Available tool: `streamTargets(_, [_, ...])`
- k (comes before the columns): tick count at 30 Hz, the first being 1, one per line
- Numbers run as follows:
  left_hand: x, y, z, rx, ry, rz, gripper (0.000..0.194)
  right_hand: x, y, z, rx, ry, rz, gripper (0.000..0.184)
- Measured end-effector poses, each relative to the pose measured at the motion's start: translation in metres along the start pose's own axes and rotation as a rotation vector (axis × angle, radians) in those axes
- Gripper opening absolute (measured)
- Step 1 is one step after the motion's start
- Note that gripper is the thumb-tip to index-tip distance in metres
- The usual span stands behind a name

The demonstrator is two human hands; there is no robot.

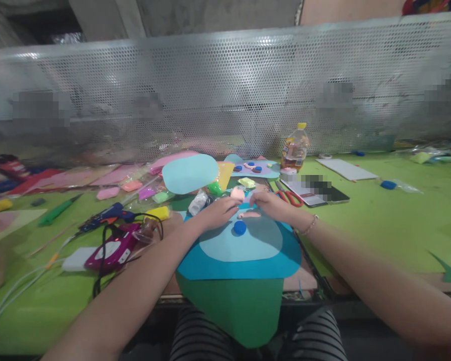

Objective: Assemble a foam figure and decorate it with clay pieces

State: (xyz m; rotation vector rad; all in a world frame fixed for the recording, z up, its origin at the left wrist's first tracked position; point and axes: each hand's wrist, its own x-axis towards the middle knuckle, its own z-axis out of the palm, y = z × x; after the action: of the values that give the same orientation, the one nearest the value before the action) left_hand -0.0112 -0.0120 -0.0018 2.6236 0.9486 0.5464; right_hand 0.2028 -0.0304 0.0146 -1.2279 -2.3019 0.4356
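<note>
My left hand [222,212] is closed, fingers bent against a lump of pale pink clay [237,193]. Just across from it, my right hand [267,203] has its fingers curled down and drawn together; anything between the tips is too small to make out. Beneath both hands lies a light blue paper shape [244,248] on a larger blue sheet [190,268]. A thin pink clay strip [250,214] and a round blue clay disc [239,228] rest on the light blue paper. Green paper [240,311] hangs over the table edge below.
Left are a glue gun [105,218], a magenta device [115,248] with cables and a green cutter [58,210]. Clay packets, a pale blue oval [190,173] and a decorated sheet [270,171] lie behind. Right are red-handled scissors [293,199], a bottle [295,148] and a tablet-like object [338,193].
</note>
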Motion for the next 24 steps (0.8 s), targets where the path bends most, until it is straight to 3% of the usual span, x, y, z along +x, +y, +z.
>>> streamTargets(4, [-0.001, 0.002, -0.002, 0.022, -0.020, 0.002, 0.035, -0.004, -0.007, 0.001, -0.125, -0.020, -0.009, 0.022])
streamTargets(6, [0.000, 0.002, -0.002, 0.022, -0.013, 0.000, 0.035, -0.005, -0.007, 0.002, -0.181, -0.014, -0.051, 0.026])
streamTargets(11, [0.001, -0.004, 0.001, -0.029, 0.013, -0.011, 0.034, -0.005, -0.003, 0.006, -0.238, -0.123, -0.072, 0.021])
streamTargets(14, [0.001, -0.004, 0.001, -0.145, 0.028, -0.047, 0.038, -0.002, -0.003, 0.007, -0.196, -0.064, -0.044, 0.017])
streamTargets(17, [0.000, -0.001, 0.000, -0.400, 0.057, -0.081, 0.051, 0.000, -0.006, 0.006, 0.001, 0.003, 0.048, 0.019])
streamTargets(20, [0.001, 0.002, 0.001, -0.733, 0.104, -0.083, 0.060, 0.001, -0.011, 0.006, 0.382, -0.030, 0.141, 0.031])
streamTargets(24, [0.005, 0.007, 0.004, -1.018, 0.215, -0.144, 0.044, 0.000, -0.019, 0.009, 0.745, -0.054, 0.170, 0.035])
